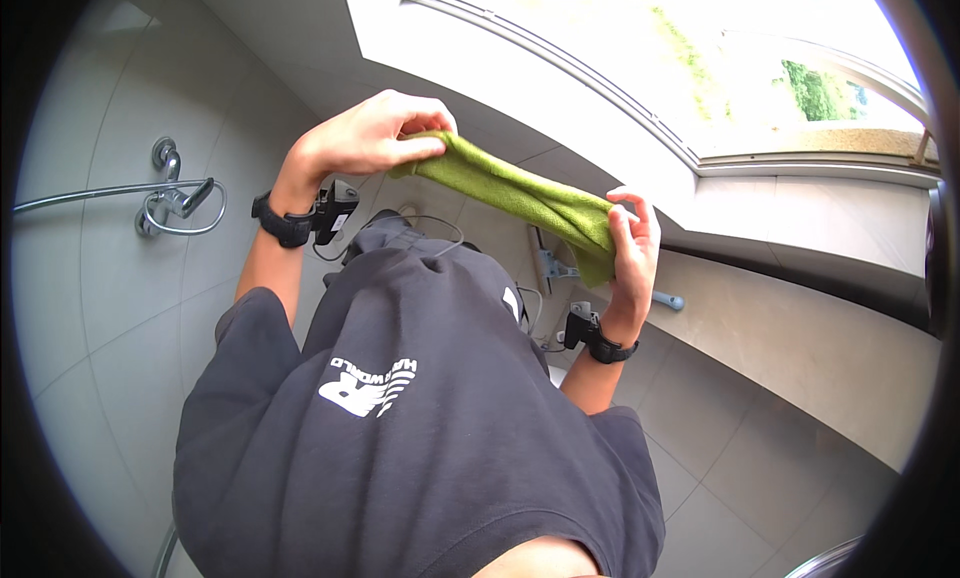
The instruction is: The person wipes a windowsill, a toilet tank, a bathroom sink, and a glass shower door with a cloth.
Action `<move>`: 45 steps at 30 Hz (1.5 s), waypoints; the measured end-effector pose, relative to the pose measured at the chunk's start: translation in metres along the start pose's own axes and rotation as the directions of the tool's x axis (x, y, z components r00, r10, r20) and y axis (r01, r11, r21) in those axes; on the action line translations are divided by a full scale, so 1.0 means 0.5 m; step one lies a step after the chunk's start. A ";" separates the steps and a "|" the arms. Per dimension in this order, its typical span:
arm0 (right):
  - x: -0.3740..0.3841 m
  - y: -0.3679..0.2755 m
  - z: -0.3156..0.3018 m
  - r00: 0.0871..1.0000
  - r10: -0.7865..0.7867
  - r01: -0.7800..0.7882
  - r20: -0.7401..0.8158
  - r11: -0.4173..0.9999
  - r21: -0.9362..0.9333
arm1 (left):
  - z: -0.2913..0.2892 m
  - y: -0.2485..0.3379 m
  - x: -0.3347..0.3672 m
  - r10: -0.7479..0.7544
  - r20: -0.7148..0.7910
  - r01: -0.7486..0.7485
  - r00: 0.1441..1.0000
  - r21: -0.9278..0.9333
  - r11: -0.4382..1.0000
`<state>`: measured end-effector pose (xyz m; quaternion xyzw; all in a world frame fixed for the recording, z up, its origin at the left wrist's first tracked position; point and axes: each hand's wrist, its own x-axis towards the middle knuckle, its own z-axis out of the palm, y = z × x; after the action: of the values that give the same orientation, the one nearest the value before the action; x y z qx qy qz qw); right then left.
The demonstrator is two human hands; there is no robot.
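A green cloth [505, 188] is stretched in folds between my two hands, in front of the window. My left hand [365, 138] pinches its left end between thumb and fingers. The other end is gripped by my right hand [634, 258], lower and to the right, with a corner of cloth hanging below the fingers. Each wrist wears a black strap with a small black device on it. The cloth hangs in the air, sloping down from left to right.
A chrome mixer tap [175, 193] with a hose is on the tiled wall at left. An open window [700, 68] with a pale sill lies beyond my hands. A light-blue-handled tool [562, 266] stands below the cloth, near a beige ledge [780, 328].
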<state>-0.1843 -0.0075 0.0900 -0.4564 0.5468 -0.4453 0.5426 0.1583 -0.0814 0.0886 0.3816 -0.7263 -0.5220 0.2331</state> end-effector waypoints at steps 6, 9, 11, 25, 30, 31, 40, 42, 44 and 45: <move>0.004 0.024 0.014 0.917 -0.265 0.391 0.297 0.738 -0.549 | -0.024 -0.023 0.019 -0.092 -0.159 0.084 0.983 -0.058 0.995; -0.004 0.049 0.005 0.961 -0.247 0.278 0.127 0.850 -0.449 | -0.035 -0.023 0.025 -0.088 -0.053 0.083 0.995 -0.091 0.992; -0.002 0.050 -0.006 0.957 -0.259 0.291 0.132 0.850 -0.438 | -0.043 -0.025 0.028 -0.072 -0.033 0.068 0.997 -0.120 0.991; 0.002 0.052 -0.003 0.948 -0.282 0.228 -0.145 0.925 -0.304 | -0.037 -0.014 0.065 0.026 0.077 -0.019 0.997 -0.088 0.996; 0.008 0.076 -0.028 0.952 -0.287 0.186 -0.107 0.818 -0.544 | -0.022 -0.044 0.081 -0.052 0.101 0.034 0.994 0.164 0.986; 0.012 0.081 -0.025 0.956 -0.283 0.189 -0.074 0.789 -0.584 | -0.027 -0.043 0.081 -0.064 0.125 0.037 0.990 0.214 0.976; 0.003 0.090 -0.037 0.947 0.040 0.125 0.319 0.868 -0.480 | -0.048 -0.121 0.006 -0.162 -0.001 0.156 0.987 0.278 0.948; -0.004 0.114 -0.056 0.952 0.112 0.030 0.286 0.893 -0.450 | -0.055 -0.109 -0.004 -0.158 -0.071 0.173 0.985 0.320 0.932; -0.008 0.128 -0.055 0.962 0.195 -0.084 0.192 0.878 -0.472 | -0.066 -0.101 -0.013 -0.142 -0.095 0.167 0.985 0.375 0.912; -0.004 0.143 -0.055 0.977 0.141 -0.025 0.163 0.824 -0.566 | -0.067 -0.113 -0.014 -0.144 -0.099 0.173 0.985 0.412 0.895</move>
<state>-0.2128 0.0077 0.0206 -0.6130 0.6160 -0.1938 0.4552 0.2045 -0.1046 0.0479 0.4976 -0.7798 -0.3583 0.1264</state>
